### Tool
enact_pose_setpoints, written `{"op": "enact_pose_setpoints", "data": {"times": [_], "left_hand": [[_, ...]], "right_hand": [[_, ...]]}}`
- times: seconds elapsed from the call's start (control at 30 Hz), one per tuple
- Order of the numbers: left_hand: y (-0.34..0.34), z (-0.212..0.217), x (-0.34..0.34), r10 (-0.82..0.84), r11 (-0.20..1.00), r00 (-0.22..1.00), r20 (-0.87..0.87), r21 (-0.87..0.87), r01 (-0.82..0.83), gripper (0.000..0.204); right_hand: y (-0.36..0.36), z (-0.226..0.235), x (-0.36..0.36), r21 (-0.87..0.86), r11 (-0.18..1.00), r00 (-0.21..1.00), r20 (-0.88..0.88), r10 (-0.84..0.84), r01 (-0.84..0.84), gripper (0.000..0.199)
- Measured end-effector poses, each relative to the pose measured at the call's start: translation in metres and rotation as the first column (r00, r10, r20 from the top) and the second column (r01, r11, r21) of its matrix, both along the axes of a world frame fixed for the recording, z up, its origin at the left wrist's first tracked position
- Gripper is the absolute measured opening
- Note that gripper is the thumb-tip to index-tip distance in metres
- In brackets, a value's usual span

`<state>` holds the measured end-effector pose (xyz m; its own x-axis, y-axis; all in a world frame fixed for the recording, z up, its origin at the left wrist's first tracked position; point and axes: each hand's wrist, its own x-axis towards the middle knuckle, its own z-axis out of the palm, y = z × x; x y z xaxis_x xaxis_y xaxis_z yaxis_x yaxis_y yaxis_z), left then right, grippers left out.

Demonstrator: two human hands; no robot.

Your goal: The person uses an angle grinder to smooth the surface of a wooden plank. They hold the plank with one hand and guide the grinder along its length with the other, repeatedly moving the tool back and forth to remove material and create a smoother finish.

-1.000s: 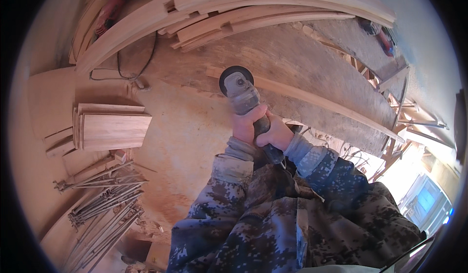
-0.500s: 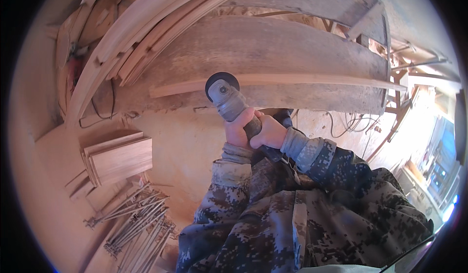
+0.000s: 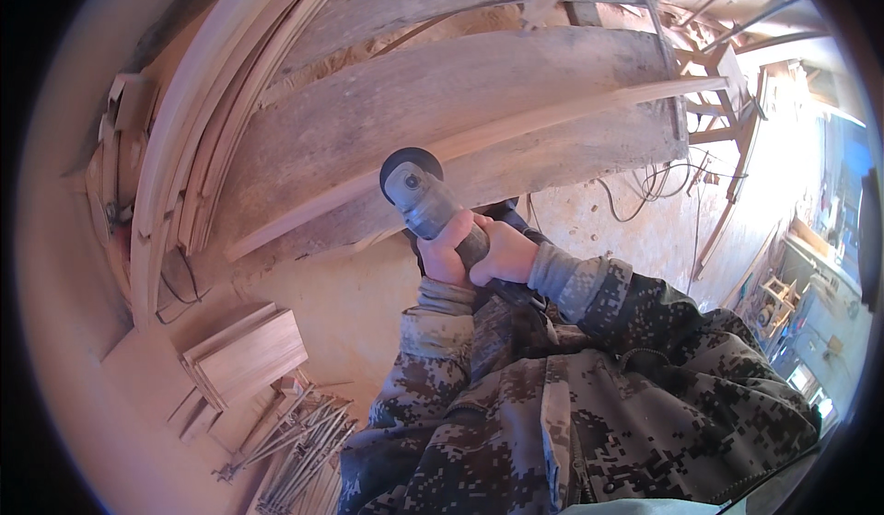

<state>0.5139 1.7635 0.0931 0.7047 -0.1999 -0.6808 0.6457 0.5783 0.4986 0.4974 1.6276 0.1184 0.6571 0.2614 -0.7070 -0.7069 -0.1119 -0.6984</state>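
Both my hands grip an angle grinder (image 3: 425,204) with a grey dusty body and a dark round disc (image 3: 413,158) at its head. My left hand (image 3: 446,250) wraps around the body from the left. Close beside it, my right hand (image 3: 505,251) is closed around the rear part of the tool. The disc appears over or against the near edge of a long pale wooden strip (image 3: 543,127); I cannot tell whether they touch. That strip lies lengthwise on a worn wooden workbench (image 3: 414,78).
Long curved boards (image 3: 207,119) are stacked at the bench's left end. Flat wooden panels (image 3: 249,354) stand on the floor at left, near a heap of metal rods (image 3: 295,441). A loose cable (image 3: 635,193) hangs beyond the bench's near right edge. At far right is a bright window (image 3: 843,174).
The view has turned, so the bench and strip now slant up to the right. My hands keep the same hold on the grinder, whose disc sits near the strip's edge.
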Motion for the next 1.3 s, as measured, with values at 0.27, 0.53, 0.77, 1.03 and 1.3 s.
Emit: {"op": "enact_pose_setpoints", "data": {"times": [0.27, 0.53, 0.77, 1.03, 1.3], "left_hand": [[-0.077, -0.001, -0.005, -0.126, 0.992, 0.992, -0.026, -0.034, 0.125, 0.019], [-0.123, 0.006, 0.000, -0.279, 0.960, 0.958, -0.063, -0.012, 0.279, 0.016], [-0.037, 0.001, 0.002, -0.152, 0.986, 0.988, -0.029, 0.061, 0.154, 0.015], [0.113, 0.031, 0.004, 0.143, 0.988, 0.990, 0.003, 0.050, -0.143, 0.017], [0.246, 0.023, 0.024, 0.375, 0.927, 0.927, -0.020, -0.007, -0.375, 0.019]], "right_hand": [[-0.073, 0.012, -0.020, 0.047, 0.986, 0.986, -0.059, -0.156, 0.159, 0.076], [-0.112, 0.007, -0.038, -0.037, 0.974, 0.967, -0.121, -0.226, 0.223, 0.068], [-0.032, 0.004, -0.017, -0.001, 0.987, 0.982, -0.096, -0.161, 0.161, 0.069], [0.112, 0.016, 0.014, 0.060, 0.997, 0.996, -0.072, 0.056, -0.052, 0.068], [0.249, 0.016, 0.065, 0.038, 0.956, 0.956, -0.013, 0.292, -0.292, 0.080]]}}
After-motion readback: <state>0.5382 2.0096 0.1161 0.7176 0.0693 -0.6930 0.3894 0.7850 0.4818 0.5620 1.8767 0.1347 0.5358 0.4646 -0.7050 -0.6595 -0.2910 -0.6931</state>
